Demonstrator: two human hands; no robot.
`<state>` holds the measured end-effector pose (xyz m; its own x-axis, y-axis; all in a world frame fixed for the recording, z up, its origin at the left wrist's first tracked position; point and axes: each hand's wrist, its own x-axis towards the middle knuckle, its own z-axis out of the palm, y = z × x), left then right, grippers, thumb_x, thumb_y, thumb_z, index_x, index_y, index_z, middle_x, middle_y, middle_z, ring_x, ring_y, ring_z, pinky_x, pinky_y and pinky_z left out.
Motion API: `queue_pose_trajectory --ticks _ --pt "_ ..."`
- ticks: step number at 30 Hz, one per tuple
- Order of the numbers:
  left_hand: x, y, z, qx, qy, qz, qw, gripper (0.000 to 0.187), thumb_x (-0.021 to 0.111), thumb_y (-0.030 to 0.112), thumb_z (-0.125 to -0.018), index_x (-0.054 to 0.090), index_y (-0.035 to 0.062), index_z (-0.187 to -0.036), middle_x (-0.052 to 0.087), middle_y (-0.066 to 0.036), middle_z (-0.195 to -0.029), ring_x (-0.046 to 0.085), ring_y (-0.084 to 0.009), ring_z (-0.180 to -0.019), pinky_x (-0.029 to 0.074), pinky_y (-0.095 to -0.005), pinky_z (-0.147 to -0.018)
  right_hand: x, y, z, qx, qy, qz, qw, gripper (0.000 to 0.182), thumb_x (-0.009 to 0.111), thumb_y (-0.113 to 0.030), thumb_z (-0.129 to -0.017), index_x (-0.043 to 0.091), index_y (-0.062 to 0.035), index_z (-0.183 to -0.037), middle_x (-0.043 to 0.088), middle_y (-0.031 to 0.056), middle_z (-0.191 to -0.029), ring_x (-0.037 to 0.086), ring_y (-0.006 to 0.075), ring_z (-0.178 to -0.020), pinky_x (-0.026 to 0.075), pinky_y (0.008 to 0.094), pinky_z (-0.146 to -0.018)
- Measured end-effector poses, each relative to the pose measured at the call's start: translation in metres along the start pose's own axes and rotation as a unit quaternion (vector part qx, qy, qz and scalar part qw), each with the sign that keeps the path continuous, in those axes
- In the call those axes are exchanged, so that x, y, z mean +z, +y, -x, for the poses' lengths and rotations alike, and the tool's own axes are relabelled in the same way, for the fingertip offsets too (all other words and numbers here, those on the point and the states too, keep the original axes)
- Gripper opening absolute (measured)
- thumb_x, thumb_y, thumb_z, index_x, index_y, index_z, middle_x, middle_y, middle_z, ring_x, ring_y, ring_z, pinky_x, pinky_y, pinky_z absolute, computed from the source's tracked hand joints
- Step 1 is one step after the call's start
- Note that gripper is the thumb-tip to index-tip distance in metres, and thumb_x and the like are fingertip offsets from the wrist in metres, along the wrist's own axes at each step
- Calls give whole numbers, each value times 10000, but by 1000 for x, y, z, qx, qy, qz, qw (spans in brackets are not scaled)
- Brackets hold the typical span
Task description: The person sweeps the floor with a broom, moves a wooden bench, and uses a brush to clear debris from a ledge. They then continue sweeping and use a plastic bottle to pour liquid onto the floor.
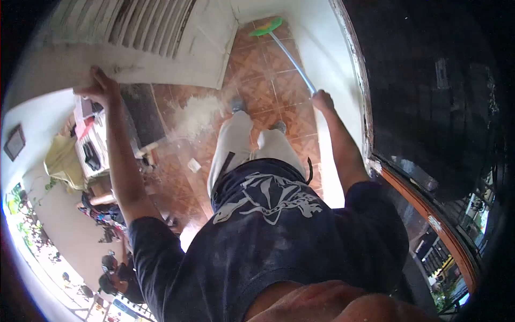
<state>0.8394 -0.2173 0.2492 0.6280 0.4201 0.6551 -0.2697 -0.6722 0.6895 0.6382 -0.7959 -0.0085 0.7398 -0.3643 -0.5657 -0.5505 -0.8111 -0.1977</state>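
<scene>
My right hand (323,101) is closed round the end of the pale blue handle of a broom (292,60). The broom's green and yellow head (266,27) rests on the tiled floor in the far corner, near the white walls. Raised at the left, my left hand (101,88) grips the edge of a white louvered door (177,67); part of its fingers is hidden.
Pale dust (198,115) lies spread over the brown tiles left of my feet. A small white piece (193,165) lies nearby. A dark mat or panel (144,115), a shelf with yellow cloth (64,161) and clutter stand left. A dark glossy surface (429,107) borders the right.
</scene>
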Motion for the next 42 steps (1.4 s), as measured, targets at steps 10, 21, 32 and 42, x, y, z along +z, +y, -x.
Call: queue_pose_trajectory --ticks 10,21,32,42 --pt "-1 25 11 -210 42 228 950 813 592 299 -843 -10 153 -1370 221 -182 -1393 317 -305 -1230 272 -475 -1029 -13 -23 -130 47 -17 -68 996 403 443 -333 -844 587 42 -880 612 263 -854 609 398 -774 499 467 -675" --pt "-50 -63 32 245 -30 -228 942 544 428 212 -926 181 -77 -1313 295 -226 -1347 320 -332 -1237 263 -456 -1017 2 -36 -129 8 -20 67 998 400 398 -342 -867 567 10 -955 592 254 -971 580 394 -911 465 469 -812" --pt "-27 -2 29 258 -89 -142 951 464 445 121 -890 298 -146 -1239 431 -261 -1232 438 -391 -1135 293 -652 -893 165 63 25 -62 -6 112 992 269 397 -135 -868 528 22 -1044 611 157 -764 618 259 -596 516 366 -510" --pt "-1 10 15 147 -87 121 978 574 514 168 -877 199 -85 -1284 354 -256 -1291 401 -355 -1161 297 -552 -943 120 -52 280 217 -116 -118 962 472 354 -406 -893 592 2 -912 619 221 -852 600 391 -829 465 482 -716"
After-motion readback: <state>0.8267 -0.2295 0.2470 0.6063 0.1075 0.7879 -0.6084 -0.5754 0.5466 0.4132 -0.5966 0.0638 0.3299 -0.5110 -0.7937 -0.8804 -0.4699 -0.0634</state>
